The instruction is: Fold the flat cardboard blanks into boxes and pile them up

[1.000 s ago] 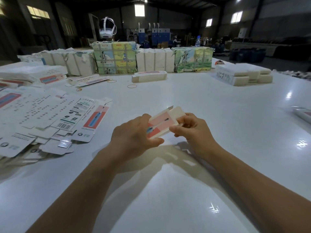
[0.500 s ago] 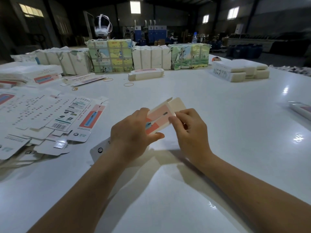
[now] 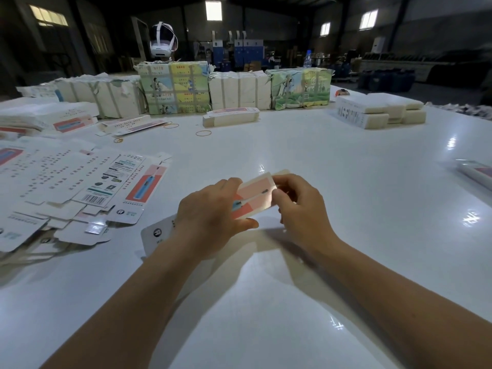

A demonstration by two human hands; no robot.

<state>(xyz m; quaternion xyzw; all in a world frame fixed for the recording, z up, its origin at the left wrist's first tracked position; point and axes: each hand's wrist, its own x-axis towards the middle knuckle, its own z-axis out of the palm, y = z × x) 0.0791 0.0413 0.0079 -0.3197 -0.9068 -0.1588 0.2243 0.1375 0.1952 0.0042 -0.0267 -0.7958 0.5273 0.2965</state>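
Both hands, left (image 3: 210, 214) and right (image 3: 300, 209), gripping pink cardboard blank (image 3: 254, 197) between them.

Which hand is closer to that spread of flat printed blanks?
Left. The left hand grips the box beside the flat blanks; the right hand is farther, across the box.

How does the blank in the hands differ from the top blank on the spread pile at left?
The held blank is off the table, tilted, partly folded, gripped by the left hand and right hand. The top pile blank lies flat, unfolded and untouched on the white table. Its barcode panel shows; the held one's is hidden. Both carry the same red panel with a blue item.
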